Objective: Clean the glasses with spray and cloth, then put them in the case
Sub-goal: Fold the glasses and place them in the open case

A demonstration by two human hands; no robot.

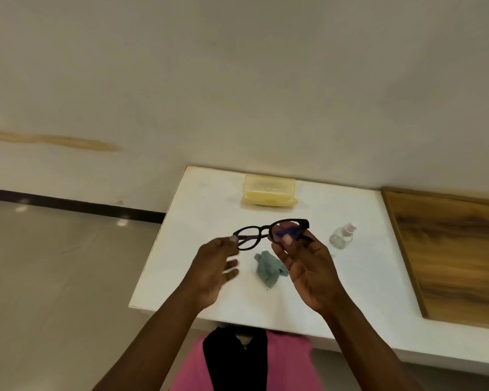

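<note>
At the bottom centre of the frame a pink garment (288, 362) with a black strip down its middle fills the gap between two bare forearms. Just above, the left hand (213, 270) sits left of centre; its grip is a light pinch, thumb and forefinger closed on the left end of the glasses (268, 234) where the temple meets the rim, the other fingers loosely spread and touching nothing. The right hand (305, 270), right of centre, has its palm turned toward the camera and its grip closed on the right lens, the thumb tip pressed on the near face and fingers behind it, showing bluish through the lens. The glasses are black, round-rimmed, held in the air above the white tabletop (181, 277), level and slightly tilted up to the right. Beneath them, between the hands, a crumpled grey-green cloth (268, 268) lies on the tabletop. To the right stands a small clear spray bottle (342, 235). Farther back, near the wall, rests a closed translucent yellow case (269, 190).
</note>
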